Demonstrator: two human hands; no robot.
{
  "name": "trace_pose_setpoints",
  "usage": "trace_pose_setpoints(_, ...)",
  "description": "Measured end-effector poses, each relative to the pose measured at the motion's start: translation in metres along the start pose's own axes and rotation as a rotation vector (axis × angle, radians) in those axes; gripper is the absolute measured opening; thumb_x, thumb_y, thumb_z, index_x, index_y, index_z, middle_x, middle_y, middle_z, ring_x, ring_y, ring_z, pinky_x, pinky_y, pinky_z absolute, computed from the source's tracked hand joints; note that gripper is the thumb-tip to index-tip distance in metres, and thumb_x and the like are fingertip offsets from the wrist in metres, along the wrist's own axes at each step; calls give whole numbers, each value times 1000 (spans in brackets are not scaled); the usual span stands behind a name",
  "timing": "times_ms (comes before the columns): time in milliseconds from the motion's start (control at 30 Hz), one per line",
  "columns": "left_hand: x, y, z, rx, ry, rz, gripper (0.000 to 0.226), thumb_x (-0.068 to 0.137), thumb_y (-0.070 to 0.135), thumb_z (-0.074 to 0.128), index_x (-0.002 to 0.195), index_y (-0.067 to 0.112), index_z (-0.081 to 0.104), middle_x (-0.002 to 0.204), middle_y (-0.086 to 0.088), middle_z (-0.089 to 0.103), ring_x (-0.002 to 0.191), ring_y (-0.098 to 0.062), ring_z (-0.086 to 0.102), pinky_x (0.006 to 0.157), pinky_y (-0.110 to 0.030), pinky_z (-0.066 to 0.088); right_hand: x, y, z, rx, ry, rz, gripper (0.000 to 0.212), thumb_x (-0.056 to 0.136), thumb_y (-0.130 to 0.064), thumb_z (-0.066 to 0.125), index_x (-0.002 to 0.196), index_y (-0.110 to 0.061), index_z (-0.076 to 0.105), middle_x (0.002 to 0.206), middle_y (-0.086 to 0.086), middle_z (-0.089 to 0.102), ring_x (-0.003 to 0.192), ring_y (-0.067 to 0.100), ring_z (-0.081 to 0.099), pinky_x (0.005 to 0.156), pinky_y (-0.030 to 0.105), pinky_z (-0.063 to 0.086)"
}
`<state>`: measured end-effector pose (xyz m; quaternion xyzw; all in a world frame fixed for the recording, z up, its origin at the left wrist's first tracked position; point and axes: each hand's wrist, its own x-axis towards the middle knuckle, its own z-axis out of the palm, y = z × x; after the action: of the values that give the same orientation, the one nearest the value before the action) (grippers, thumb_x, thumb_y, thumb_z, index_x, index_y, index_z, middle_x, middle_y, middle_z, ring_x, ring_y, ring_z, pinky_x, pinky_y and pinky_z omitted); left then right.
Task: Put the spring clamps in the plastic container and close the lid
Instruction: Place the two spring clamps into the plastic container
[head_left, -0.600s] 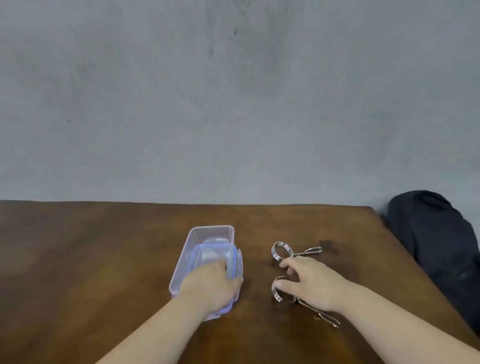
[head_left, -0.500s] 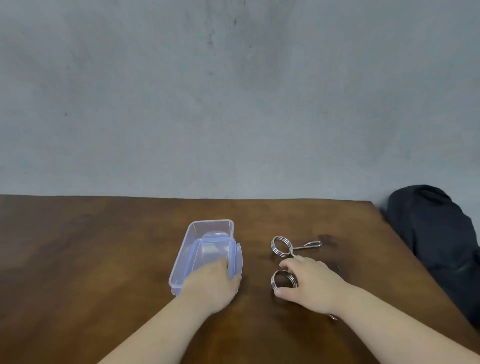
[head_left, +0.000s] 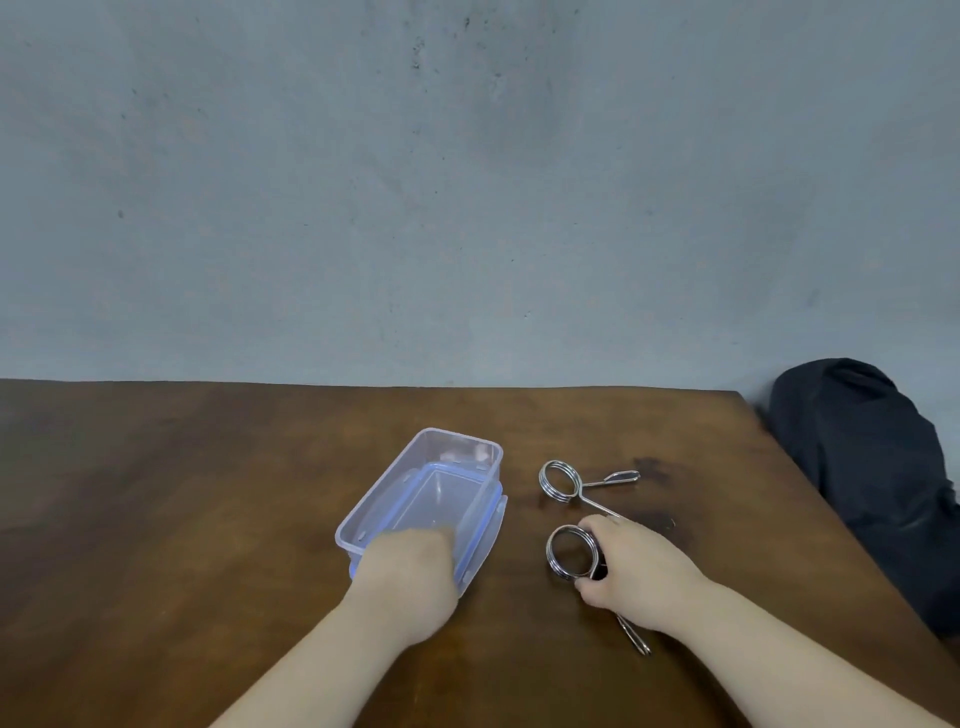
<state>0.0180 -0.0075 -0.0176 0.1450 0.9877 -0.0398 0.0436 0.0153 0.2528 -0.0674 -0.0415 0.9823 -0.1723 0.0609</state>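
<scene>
Fingers (head_left: 597, 530) of the right hand (head_left: 639, 571) curl round the near clamp (head_left: 570, 551), thumb at the near side of its coil and fingertips at the far side, pinching it where the coil meets its arms; one arm of the clamp pokes out behind the wrist. Whether the clamp is off the table (head_left: 182, 493) I cannot tell. On the left hand (head_left: 408, 577) the fingers are bent together over the near end of the container (head_left: 431, 467), gripping the lid (head_left: 480, 540), which sits askew over the clear box. A second clamp (head_left: 560, 482) lies flat just beyond the right hand, apart from it, right of the container. Off the table's right edge sits a dark bag (head_left: 872, 467).
</scene>
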Motion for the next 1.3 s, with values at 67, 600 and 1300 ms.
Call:
trace_pose_setpoints(67, -4, -6, 3, 3, 16, 32, 12, 85, 10, 46, 91, 20, 47, 75, -1, 58, 72, -26, 60, 75, -34, 50, -2, 4, -2, 40, -2, 24, 35, 68, -47, 64, 100, -34, 60, 94, -11, 67, 87, 10, 64, 78, 34, 58)
trace_pose_setpoints(600, -10, -33, 9, 8, 135, 266, 21, 72, 5, 49, 78, 26, 51, 87, 0, 65, 98, -22, 54, 112, -25, 24, 1, -52, -104, 374, 114, -201, 36, 80, -24, 79, 113, -38, 74, 84, 1, 69, 68, 14, 63, 70, 36, 54)
trace_pose_setpoints(1300, 2, -25, 17, -308, 213, 557, 23, 81, 4, 53, 88, 25, 59, 89, 8, 59, 84, -13, 48, 79, -34, 47, 45, -96, -25, -258, -240, -309, 17, 84, -31, 64, 84, -14, 67, 74, 4, 64, 75, 30, 65, 54, 36, 45)
